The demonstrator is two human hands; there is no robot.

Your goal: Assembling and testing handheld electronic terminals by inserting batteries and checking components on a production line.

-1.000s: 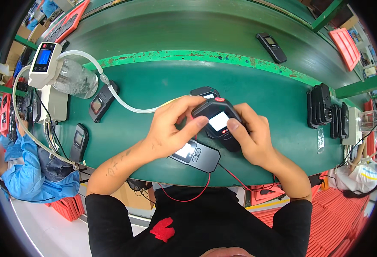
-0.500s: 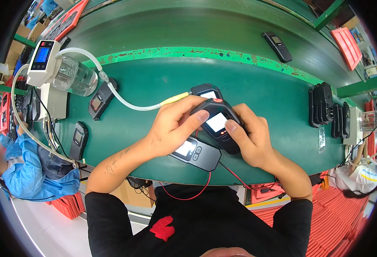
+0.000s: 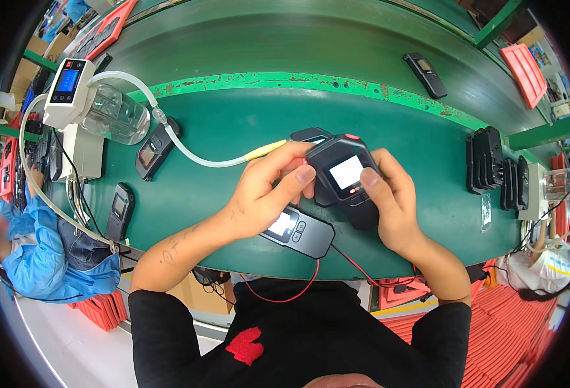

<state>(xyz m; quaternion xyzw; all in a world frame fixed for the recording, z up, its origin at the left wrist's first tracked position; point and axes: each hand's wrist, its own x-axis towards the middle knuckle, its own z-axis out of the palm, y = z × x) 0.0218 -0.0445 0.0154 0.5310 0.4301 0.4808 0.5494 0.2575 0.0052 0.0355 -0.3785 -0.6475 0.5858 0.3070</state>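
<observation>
My right hand (image 3: 396,207) grips a black handheld device (image 3: 344,154) with a lit white screen and a red-orange top corner. Its thumb rests beside the screen. Close to the device's left side is my left hand (image 3: 269,194), fingers curled and thumb near the index finger; what they hold, if anything, is hidden. Behind both hands lies another black device (image 3: 309,134), mostly covered. A clear hose with a yellow end piece (image 3: 265,150) runs up to it along my left fingers. Below my hands, a grey device (image 3: 309,239) with a lit screen lies on the table, red wire beside it.
The hose comes from a white pump unit (image 3: 68,94) on a clear jar (image 3: 115,116) at the left. Two black devices (image 3: 157,149) lie near it. Several stand in a row (image 3: 489,160) at the right; one (image 3: 425,75) lies beyond the green rail. A person in blue sits left.
The black device has shifted right and turned more upright in my right hand. My left thumb has come off its face. The device beyond the rail has slid slightly right.
</observation>
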